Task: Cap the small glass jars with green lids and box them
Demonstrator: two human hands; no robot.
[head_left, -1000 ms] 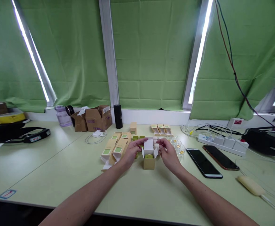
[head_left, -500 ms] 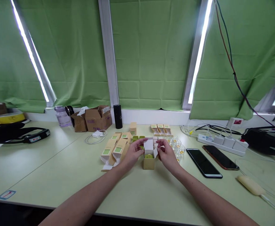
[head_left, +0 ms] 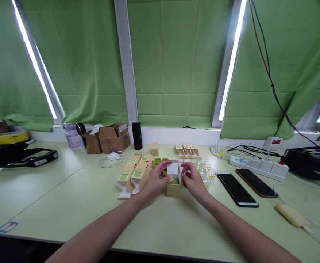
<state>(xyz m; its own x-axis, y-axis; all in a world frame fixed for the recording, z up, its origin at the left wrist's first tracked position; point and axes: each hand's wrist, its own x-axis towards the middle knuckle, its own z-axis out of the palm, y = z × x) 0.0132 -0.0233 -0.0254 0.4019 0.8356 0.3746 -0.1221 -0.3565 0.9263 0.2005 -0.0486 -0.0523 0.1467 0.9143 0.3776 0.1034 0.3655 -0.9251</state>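
A pale green table [head_left: 66, 197] runs under windows with green blinds [head_left: 176, 62]; two phones [head_left: 236, 189] and a power strip [head_left: 258, 166] lie to the right. The small tan box [head_left: 173, 190] stands upright at the centre. The left hand [head_left: 156, 179] and right hand [head_left: 195, 179] pinch its white flaps from either side. Since a second ago both hands have closed in, and the flaps have folded inward.

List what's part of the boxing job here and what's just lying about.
In hand: small open box, green item in it, left hand and right hand at its flaps, tan cartons, clear cups.
Lying about: two phones, power strip, black bottle, cardboard boxes, headset.
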